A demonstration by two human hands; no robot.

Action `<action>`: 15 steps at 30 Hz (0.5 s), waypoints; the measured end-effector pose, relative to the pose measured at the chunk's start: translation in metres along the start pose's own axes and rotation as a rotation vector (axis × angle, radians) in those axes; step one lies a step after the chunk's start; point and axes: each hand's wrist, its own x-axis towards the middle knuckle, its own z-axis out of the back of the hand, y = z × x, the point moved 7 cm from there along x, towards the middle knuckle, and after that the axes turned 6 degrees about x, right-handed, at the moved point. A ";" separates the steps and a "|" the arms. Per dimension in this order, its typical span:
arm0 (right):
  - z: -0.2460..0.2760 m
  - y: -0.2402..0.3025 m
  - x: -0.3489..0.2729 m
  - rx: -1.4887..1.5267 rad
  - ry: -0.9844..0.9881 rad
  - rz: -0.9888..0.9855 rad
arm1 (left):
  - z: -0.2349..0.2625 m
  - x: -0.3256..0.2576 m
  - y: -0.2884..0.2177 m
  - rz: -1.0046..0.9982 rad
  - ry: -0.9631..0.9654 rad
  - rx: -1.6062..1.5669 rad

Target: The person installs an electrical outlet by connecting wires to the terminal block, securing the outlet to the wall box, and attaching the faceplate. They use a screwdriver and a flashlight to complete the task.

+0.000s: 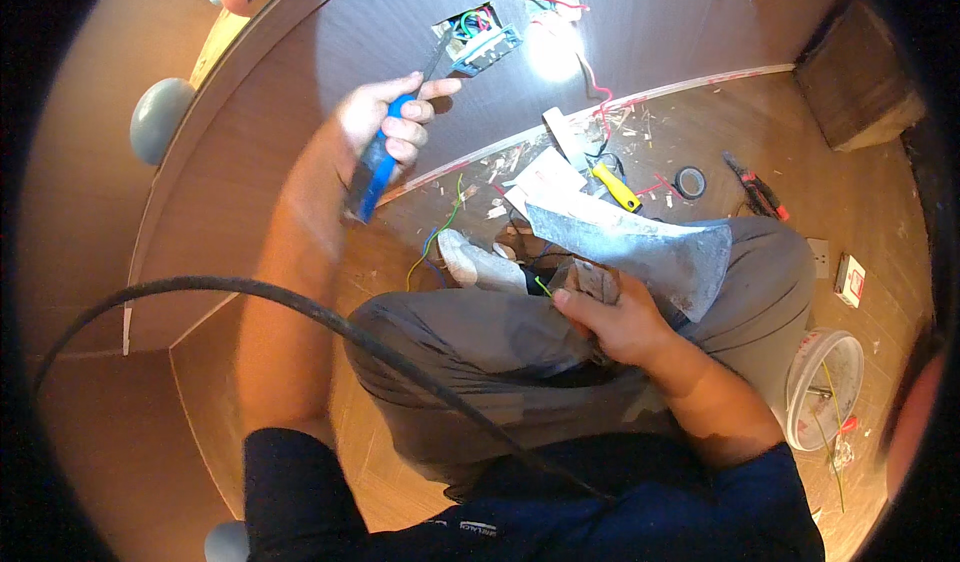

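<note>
Left hand [390, 127] is wrapped tight around a blue-handled screwdriver [378, 167], its tip hard to make out up at the open wall box [478, 40]. Right hand [615, 322] grips a grey hatchet [640, 247] over the lap, handle mostly hidden inside the fist.

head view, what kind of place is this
Probably a room under electrical fit-out: an open wall box with coloured wires in a brown wood panel, wire offcuts on the wooden floor, and a blue-handled tool in the left hand.

two wall cutouts [478, 37], one tape roll [690, 182], one bucket [824, 387]
</note>
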 end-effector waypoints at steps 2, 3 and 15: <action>-0.004 -0.002 0.001 -0.038 0.041 -0.053 | 0.015 -0.006 -0.015 -0.003 -0.205 0.423; -0.005 -0.004 0.002 -0.035 0.050 -0.089 | 0.018 -0.006 -0.020 -0.016 -0.286 0.614; 0.008 -0.003 -0.001 0.127 0.034 0.046 | 0.003 0.010 0.021 -0.432 -0.307 0.222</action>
